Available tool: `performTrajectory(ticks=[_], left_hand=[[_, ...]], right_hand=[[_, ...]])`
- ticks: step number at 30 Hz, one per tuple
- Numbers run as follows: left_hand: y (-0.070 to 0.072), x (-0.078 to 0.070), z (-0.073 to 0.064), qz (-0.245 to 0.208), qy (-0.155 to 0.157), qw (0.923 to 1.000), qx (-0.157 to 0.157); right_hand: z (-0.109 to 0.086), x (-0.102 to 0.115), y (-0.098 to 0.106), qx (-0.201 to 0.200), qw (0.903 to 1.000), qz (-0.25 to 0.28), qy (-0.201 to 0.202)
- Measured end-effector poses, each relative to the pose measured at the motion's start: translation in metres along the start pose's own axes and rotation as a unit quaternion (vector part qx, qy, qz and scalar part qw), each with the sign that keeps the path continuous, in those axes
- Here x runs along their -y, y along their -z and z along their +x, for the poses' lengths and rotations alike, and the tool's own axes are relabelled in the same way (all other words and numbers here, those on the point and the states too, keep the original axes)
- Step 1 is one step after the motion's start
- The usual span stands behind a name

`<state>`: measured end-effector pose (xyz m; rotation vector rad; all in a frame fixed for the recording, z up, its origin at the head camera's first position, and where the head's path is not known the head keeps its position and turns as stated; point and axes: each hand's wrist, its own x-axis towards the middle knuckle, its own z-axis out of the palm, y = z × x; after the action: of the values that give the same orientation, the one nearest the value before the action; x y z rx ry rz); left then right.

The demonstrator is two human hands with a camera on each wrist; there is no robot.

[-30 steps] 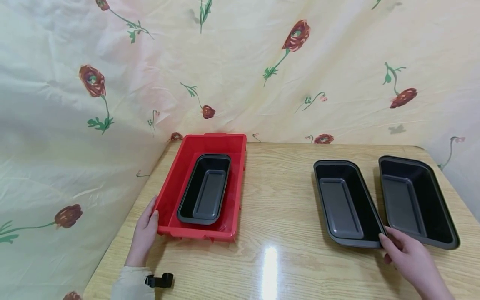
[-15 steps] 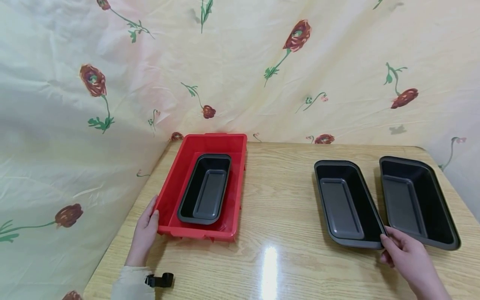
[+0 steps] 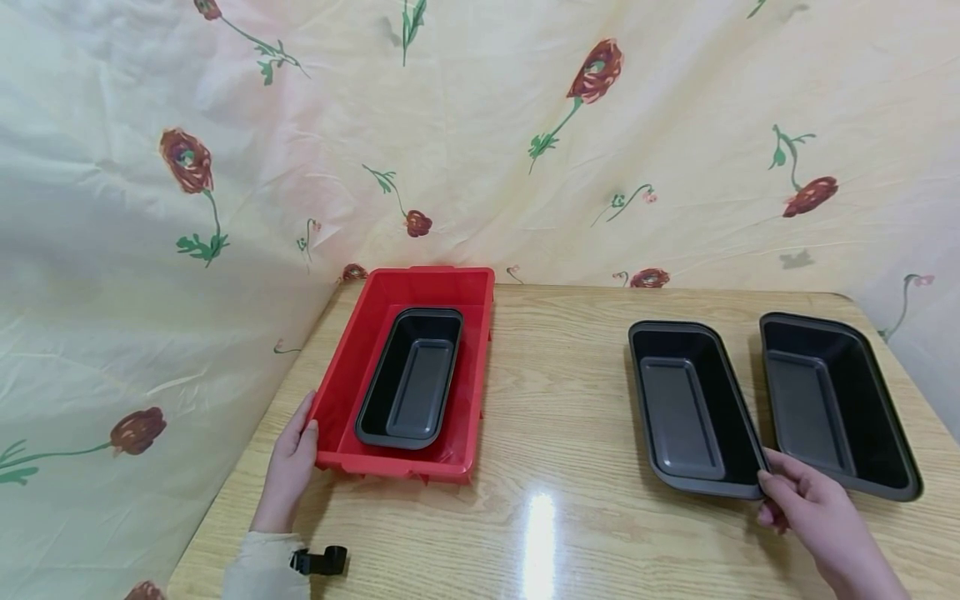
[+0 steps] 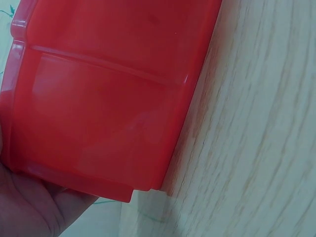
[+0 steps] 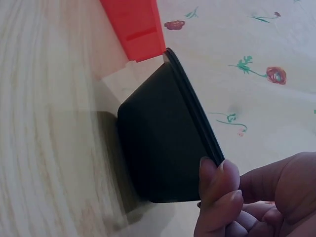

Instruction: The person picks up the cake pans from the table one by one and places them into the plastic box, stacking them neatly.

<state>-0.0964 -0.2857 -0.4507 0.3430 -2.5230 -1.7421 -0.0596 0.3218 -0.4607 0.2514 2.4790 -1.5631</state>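
My left hand [image 3: 291, 462] grips the near left corner of a red plastic tray [image 3: 480, 375], its thumb lying along the side. A dark loaf pan [image 3: 420, 387] lies inside that tray. On the right, my right hand [image 3: 813, 508] pinches the near right corner of a second loaf pan [image 3: 682, 417]. The right wrist view shows thumb and fingertips on the rim of that pan [image 5: 158, 133], which casts a shadow on the wood. A third loaf pan [image 3: 810, 408] sits just right of it. In the left wrist view the outer side of the tray [image 4: 103, 108] hides most fingers.
A wood-grain table [image 3: 562, 400] carries everything. Flowered cloth [image 3: 480, 150] hangs behind the table and along its left side. A black strap with a small block [image 3: 318, 561] is worn at the left wrist. Light glares off the table's near middle.
The pan in my right hand has shifted very slightly left at its near end, with the hand following. My left hand and the tray have stayed put.
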Motion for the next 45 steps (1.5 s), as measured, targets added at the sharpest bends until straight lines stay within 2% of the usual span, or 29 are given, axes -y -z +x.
performTrajectory(ticks=[7,12,21,30,45], left_hand=[[0.001,-0.001,-0.001,0.001,-0.005,1.0,0.002],[0.001,0.0,0.0,0.003,-0.012,0.9999,-0.001],[0.001,0.001,0.001,0.007,-0.009,0.9999,-0.001],[0.001,0.001,0.001,0.003,-0.003,1.0,0.003],[0.0,0.001,0.0,0.002,-0.005,1.0,0.001]], right_hand=[[0.0,0.002,0.002,0.033,0.9986,0.04,-0.013],[0.0,0.004,0.003,0.042,0.9966,0.067,-0.024],[-0.001,0.006,0.001,0.033,0.9903,0.13,-0.037],[-0.002,0.009,-0.001,0.03,0.978,0.203,-0.038],[-0.003,0.009,-0.006,0.018,0.9674,0.25,-0.036]])
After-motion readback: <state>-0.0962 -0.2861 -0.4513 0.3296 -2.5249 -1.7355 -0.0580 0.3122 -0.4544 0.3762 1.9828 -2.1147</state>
